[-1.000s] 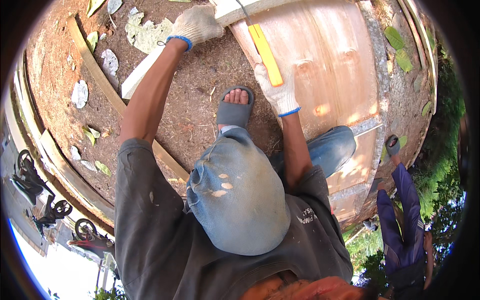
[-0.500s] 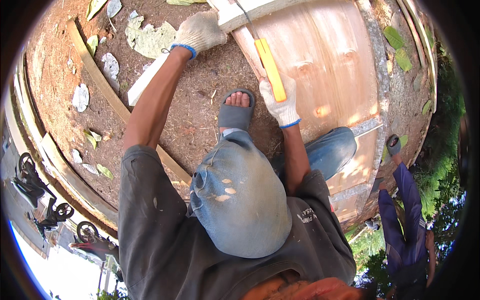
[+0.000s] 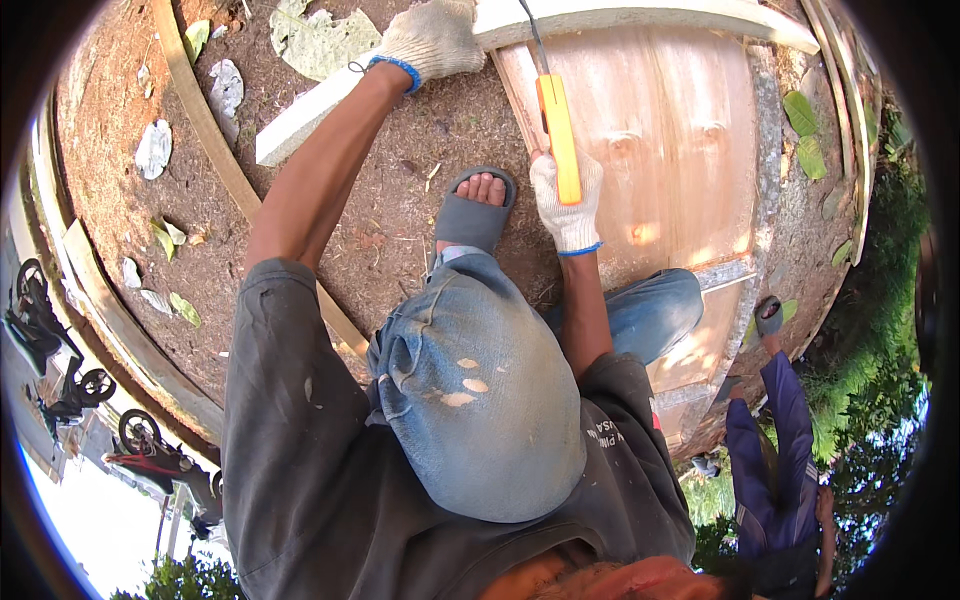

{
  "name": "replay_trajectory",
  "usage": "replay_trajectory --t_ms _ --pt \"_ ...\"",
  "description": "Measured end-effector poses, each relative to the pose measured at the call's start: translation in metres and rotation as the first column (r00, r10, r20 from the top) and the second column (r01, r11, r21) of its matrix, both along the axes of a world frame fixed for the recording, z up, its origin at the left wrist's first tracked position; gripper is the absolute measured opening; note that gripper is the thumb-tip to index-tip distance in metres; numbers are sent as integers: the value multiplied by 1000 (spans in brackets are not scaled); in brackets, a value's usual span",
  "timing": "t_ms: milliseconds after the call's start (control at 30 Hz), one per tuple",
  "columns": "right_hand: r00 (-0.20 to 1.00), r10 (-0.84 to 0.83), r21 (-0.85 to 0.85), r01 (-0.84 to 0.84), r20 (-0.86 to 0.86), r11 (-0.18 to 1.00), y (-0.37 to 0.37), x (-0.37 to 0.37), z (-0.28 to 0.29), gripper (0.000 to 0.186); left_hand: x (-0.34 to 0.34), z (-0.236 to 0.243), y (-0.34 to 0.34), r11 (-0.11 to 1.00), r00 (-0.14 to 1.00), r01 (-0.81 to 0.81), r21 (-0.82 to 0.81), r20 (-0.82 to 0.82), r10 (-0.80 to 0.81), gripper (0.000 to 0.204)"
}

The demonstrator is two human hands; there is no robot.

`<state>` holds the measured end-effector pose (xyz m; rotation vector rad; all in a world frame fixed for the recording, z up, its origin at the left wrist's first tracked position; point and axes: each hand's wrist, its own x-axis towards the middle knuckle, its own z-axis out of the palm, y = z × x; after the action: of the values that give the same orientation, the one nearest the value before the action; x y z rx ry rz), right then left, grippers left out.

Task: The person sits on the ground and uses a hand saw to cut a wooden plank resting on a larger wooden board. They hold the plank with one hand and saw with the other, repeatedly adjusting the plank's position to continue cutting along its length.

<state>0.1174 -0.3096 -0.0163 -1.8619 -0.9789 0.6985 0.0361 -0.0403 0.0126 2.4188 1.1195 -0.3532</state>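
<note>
My left hand (image 3: 428,42), in a knitted glove with a blue cuff, grips a pale timber batten (image 3: 640,18) that crosses the top of the view. My gloved right hand (image 3: 565,200) is closed on the yellow handle of a tool (image 3: 556,120); its thin dark blade reaches up against the batten, and its detail is too small to tell. Beneath the batten on the right lies a light plywood panel (image 3: 670,120). My bent knee (image 3: 475,400) and sandalled foot (image 3: 472,215) are between my forearms.
A long brown strip of wood (image 3: 225,170) lies on the dirt among leaves. Boards (image 3: 140,330) edge the ground at left, with parked motorbikes (image 3: 150,460) beyond. Another person (image 3: 770,450) in dark trousers is at the right, near plants (image 3: 880,330).
The batten shows further rightward across the panel. The yellow-handled tool and my right hand sit slightly lower and further right in the view; my left hand appears higher and further right, still gripping.
</note>
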Motion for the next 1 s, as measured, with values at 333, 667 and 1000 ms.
replay_trajectory --t_ms 333,667,1000 --pt "990 126 -349 -141 -65 927 -140 -32 91 18 -10 14 6 998 991 59 9 -118 -58 35" --pt "998 8 -241 -23 -64 970 -65 -14 41 14 -19 -24 2 992 987 118 35 -110 -114 48" --pt "1000 9 -82 -7 23 997 1 11 3 9 -12 -36 9 996 996 83 44 23 -84 46"
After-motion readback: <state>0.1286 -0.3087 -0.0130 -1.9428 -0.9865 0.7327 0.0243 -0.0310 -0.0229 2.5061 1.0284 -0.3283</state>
